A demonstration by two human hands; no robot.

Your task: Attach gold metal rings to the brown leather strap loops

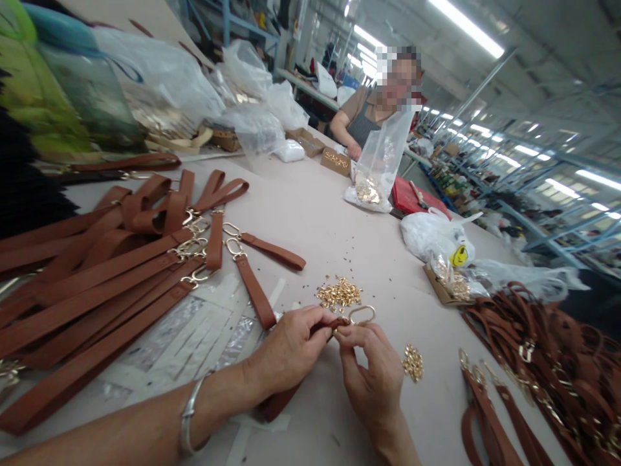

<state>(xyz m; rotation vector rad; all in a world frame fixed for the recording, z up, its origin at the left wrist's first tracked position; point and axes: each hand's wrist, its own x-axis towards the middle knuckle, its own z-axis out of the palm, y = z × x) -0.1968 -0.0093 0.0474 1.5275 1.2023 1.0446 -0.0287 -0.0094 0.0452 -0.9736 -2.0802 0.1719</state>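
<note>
Over the middle of the table, my left hand point(291, 349) is closed on a brown leather strap point(279, 402), gripping it close to its end. An oval gold ring point(362, 315) sits at that end, just beyond my fingertips. My right hand point(371, 369) pinches at the same strap end, with a small gold piece at its fingertips that looks like a rivet. Just beyond both hands lies a heap of small gold rivets point(339, 293). A smaller heap of gold rivets point(413, 362) is to the right of my right hand.
Brown straps with gold clasps point(97, 285) are piled at left, more straps point(543, 362) at right. A clear bag of gold parts point(369, 184) stands at the back, near a seated person point(371, 113). A small cardboard box point(449, 291) and white plastic bag point(431, 236) are at right.
</note>
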